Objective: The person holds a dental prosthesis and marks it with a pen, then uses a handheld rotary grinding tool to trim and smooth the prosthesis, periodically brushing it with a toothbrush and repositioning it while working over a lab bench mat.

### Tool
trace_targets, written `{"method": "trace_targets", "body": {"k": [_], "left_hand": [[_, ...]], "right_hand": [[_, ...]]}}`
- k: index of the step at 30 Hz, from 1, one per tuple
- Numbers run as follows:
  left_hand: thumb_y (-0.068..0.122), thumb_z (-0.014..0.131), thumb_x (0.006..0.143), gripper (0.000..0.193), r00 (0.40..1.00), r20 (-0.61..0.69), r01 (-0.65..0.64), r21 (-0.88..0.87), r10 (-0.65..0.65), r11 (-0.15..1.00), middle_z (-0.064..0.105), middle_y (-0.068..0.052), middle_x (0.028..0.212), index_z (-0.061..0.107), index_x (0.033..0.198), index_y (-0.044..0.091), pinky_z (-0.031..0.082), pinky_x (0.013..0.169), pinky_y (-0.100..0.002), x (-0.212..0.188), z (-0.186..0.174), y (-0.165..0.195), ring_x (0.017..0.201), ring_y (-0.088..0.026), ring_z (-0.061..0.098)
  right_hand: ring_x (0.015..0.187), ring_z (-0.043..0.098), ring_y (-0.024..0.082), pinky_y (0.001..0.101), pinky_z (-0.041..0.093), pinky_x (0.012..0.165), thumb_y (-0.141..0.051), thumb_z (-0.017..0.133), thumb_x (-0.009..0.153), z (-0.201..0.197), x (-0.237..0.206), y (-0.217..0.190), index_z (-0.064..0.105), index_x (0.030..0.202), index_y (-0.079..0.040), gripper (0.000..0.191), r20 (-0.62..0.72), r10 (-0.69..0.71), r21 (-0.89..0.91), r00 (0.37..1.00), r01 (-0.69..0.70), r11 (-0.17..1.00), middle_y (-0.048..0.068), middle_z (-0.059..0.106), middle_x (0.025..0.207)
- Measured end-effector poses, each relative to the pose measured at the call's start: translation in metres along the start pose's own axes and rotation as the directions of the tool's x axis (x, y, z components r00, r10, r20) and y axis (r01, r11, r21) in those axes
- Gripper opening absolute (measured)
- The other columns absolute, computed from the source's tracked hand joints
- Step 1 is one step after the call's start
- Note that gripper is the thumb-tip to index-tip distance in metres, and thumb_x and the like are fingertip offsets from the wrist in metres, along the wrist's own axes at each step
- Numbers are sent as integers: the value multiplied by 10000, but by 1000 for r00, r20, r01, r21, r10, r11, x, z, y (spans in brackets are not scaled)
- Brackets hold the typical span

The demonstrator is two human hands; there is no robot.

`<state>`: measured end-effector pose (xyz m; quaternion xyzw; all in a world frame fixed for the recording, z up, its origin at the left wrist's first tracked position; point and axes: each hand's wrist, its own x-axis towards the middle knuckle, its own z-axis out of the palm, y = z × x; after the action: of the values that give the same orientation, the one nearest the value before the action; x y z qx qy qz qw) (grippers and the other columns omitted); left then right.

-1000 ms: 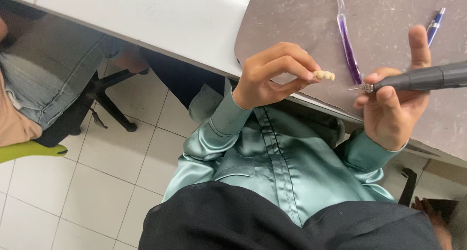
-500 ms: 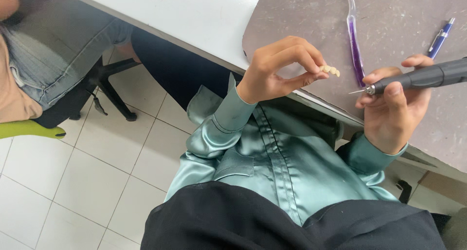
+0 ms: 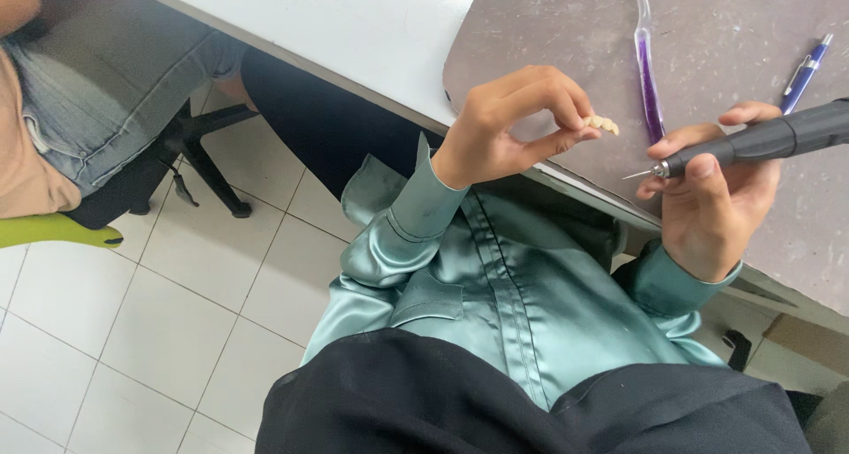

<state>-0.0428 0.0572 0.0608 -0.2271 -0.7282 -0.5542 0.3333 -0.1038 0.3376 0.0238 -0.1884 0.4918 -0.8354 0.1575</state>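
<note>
Here, mid-frame, the left hand (image 3: 508,127) fingers pinch a small tooth piece (image 3: 605,124), the right hand (image 3: 712,198) fingers wrap a handpiece (image 3: 761,140); its tip sits apart, so grinding seems unfinished.

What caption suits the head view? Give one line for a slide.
Left hand pinches a small tooth-like piece; right hand holds a dark rotary handpiece beside it.
</note>
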Motion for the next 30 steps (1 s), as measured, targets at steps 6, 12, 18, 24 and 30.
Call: {"method": "trace_targets", "body": {"k": [6,12,18,24,30], "left_hand": [[52,869,900,214,1000,7,-1,8,1,1000,713,-26,1009,667,964,80,585,752,-257,-5,0,-2,929,-162,716],[23,861,904,216,1000,-21,-15,32,15,999,712,-20,1019,664,973,82,598,752,-248,-10,2,-2,935,-151,717],[-2,849,902,216,996,-70,-54,58,58,997,704,-31,1027,663,976,79,629,792,-264,-11,2,-6,944,-144,719],[-6,860,895,225,995,-67,-73,67,78,995,706,-17,1033,666,968,80,616,749,-245,-9,-3,-7,936,-147,712],[-38,857,860,279,958,-140,-244,57,250,968,690,-66,1019,631,981,73,582,758,-316,-4,-9,-15,890,-199,686]], "right_hand": [[803,697,227,328,640,739,-78,697,1164,-1,-4,2,373,1411,-28,410,7,-6,-1,1000,6,1000,268,649,1074],[797,699,227,335,640,733,-82,689,1173,-1,-7,4,379,1405,-17,393,-15,-7,-23,1000,7,1000,271,654,1071],[791,716,237,335,644,716,-99,688,1113,3,0,3,375,1406,-20,435,-35,15,-23,999,-16,1000,273,672,1055],[832,713,252,334,637,727,-74,695,1129,10,2,5,387,1376,-4,401,-47,17,5,999,-17,1000,286,670,1065],[837,708,226,322,644,750,-70,699,1133,14,9,1,390,1391,6,410,-28,13,-7,1000,-13,1000,302,679,1093]]}}
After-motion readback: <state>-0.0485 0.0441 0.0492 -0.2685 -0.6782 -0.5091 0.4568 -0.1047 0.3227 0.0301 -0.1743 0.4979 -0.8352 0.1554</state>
